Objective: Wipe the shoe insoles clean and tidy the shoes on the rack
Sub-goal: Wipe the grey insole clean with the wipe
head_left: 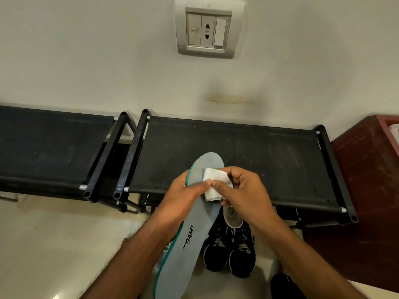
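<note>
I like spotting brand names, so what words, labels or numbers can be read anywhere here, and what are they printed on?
"OAM+": black print on the grey insole held by the left hand; it reads upside down, and its first letter is cut off.
Small markings on the wall socket plate: too small to read.
A faint mark on the second insole under the right hand: blurred, unreadable.

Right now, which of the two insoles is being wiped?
The large grey insole with the green edge, held by the left hand; the white cloth presses on it.
</note>
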